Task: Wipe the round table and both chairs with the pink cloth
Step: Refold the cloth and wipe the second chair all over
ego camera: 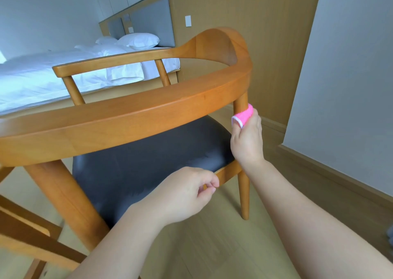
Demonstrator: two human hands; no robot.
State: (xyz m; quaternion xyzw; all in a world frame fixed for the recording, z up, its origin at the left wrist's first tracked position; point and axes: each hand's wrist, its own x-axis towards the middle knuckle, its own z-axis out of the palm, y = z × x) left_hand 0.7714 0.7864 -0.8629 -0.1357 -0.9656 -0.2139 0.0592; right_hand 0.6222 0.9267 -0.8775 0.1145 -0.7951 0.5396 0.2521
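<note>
Where the frame begins at the upper left, a bed [53, 74] with white sheets is seen, and two white pillows [138, 40] are laid at its head against a grey headboard panel [153, 21]. At the lower left edge, part of another wooden frame [25, 225] is cut off by the picture, and what it belongs to cannot be told. A wooden chair [131, 117] with a curved backrest and a dark padded seat [148, 161] is spread across the middle of the frame, standing on a pale wooden floor [212, 246]. Below centre, the left hand [182, 193] is held just in front of the seat's front rail; its fingers [209, 184] are curled loosely inward, thumb and fingertips close together, and nothing is seen to be held in them. Right of centre, the right hand [247, 140] is raised against the chair's upright post [241, 106], just under the armrest. The pink cloth [243, 116] is gripped in this hand, folded over the fingertips and pressed to the post; the fingers themselves are mostly hidden behind cloth and palm. A wood-panelled wall [265, 34] with a white switch plate [188, 20] is seen behind the chair, and a pale wall [350, 76] with a wooden skirting board fills the right side.
</note>
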